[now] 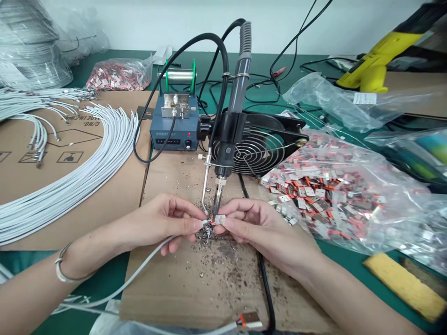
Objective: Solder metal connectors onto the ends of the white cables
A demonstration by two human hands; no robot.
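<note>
Between thumb and fingers, my left hand (174,221) pinches the end of a white cable (150,256), which trails off to the lower left. My right hand (254,223) grips a small metal USB connector (220,219) with an orange part. Cable end and connector meet right under the tip of a soldering iron (218,195) clamped upright in a stand. A thin metal solder guide tube (205,186) comes down beside the tip. Whether the wires touch the connector's contacts is too small to tell. Solder crumbs lie on the cardboard (167,279) beneath.
Behind stands a blue solder feeder (174,130) with a solder spool (179,77), next to a black fan (258,149). Bagged connectors (317,195) lie right, near a yellow sponge (405,284). Bundled white cables (104,158) cover the left. One cable with a connector (249,320) lies in front.
</note>
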